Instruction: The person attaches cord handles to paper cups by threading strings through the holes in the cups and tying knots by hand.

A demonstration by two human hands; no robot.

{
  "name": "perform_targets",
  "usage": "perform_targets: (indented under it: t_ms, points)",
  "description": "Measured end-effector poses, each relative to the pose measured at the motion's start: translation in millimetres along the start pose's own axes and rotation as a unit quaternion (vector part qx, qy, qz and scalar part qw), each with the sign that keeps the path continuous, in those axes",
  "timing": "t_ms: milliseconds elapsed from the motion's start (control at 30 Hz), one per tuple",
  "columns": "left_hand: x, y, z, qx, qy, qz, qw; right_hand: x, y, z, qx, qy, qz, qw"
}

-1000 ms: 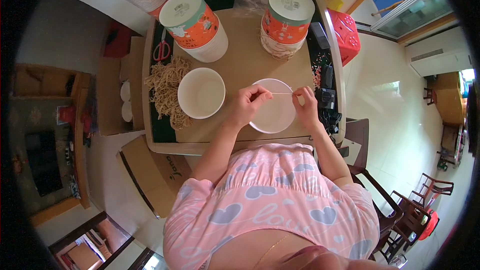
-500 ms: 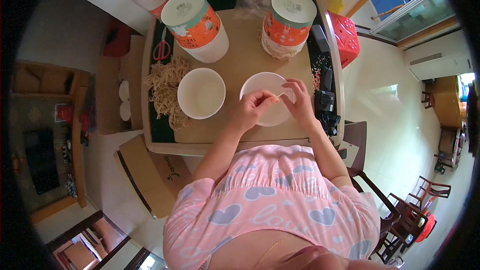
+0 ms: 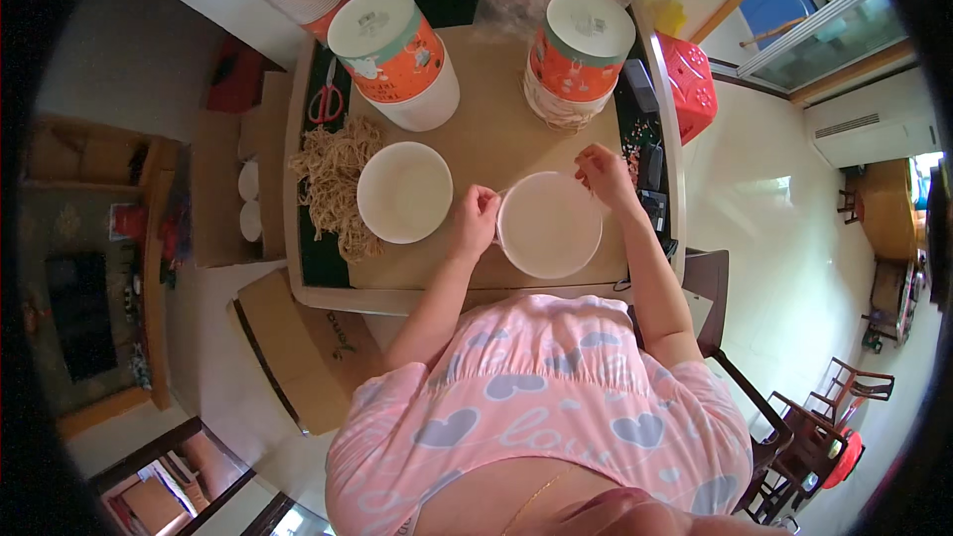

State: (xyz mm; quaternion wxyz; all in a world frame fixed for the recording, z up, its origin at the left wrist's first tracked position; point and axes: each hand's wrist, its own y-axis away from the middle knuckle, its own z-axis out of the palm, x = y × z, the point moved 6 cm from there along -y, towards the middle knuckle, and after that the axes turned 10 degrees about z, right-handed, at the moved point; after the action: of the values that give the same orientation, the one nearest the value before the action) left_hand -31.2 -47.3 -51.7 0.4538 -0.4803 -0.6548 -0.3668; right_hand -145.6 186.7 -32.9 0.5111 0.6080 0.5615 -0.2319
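Note:
A white paper tub (image 3: 549,226) stands in front of me near the table's front edge, its opening facing up. My left hand (image 3: 476,222) is closed in a pinch beside the tub's left rim; what lies between the fingertips is too small to make out. At the tub's far right rim, my right hand (image 3: 606,179) also has its fingers pinched together, and any thin thing in them is hidden. Left of my left hand sits a second white tub (image 3: 405,193), open side up. A tangled heap of beige twine (image 3: 338,184) lies against that tub.
Upside-down stacks of orange-printed tubs stand at the back left (image 3: 392,58) and back right (image 3: 579,60). Red-handled scissors (image 3: 326,102) lie at the left edge. Black adapters (image 3: 652,206) line the right side. A red stool (image 3: 687,89) stands beyond it.
My hands, earlier together over the tub with something thin and pale between them, have parted to its left and right rims. The tub now sits slightly closer to me and further right.

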Motion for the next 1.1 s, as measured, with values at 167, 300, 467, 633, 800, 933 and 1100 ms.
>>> perform_targets:
  t_ms: [167, 300, 467, 633, 800, 933, 1100]
  points:
    - [-94.9, 6.6, 35.7, -0.066, -0.004, -0.047, 0.997, 98.8, -43.6, 9.5, -0.116, 0.118, 0.001, 0.986]
    - [-96.9, 42.3, 70.5, -0.209, 0.218, -0.365, 0.881, 140.9, -12.4, 9.3, -0.274, 0.051, 0.270, 0.922]
    - [-44.7, 20.6, 28.9, -0.107, 0.132, -0.107, 0.980, -30.9, 38.4, -8.9, -0.197, 0.143, -0.046, 0.969]
    - [141.5, -33.8, -13.9, -0.164, 0.141, 0.165, 0.962, -155.6, 82.1, -80.5, -0.058, 0.072, -0.213, 0.973]
    - [280.2, -106.9, -36.4, -0.014, -0.080, 0.455, 0.887, -230.2, 52.4, -118.6, 0.181, 0.076, -0.404, 0.894]
    - [311.5, -153.9, -0.3, -0.011, -0.117, 0.487, 0.865, -233.4, -14.8, -146.4, 0.209, -0.022, -0.336, 0.918]
    - [246.5, -187.8, 35.4, -0.038, -0.187, 0.478, 0.857, -168.3, -90.9, -126.2, 0.121, -0.068, -0.353, 0.925]
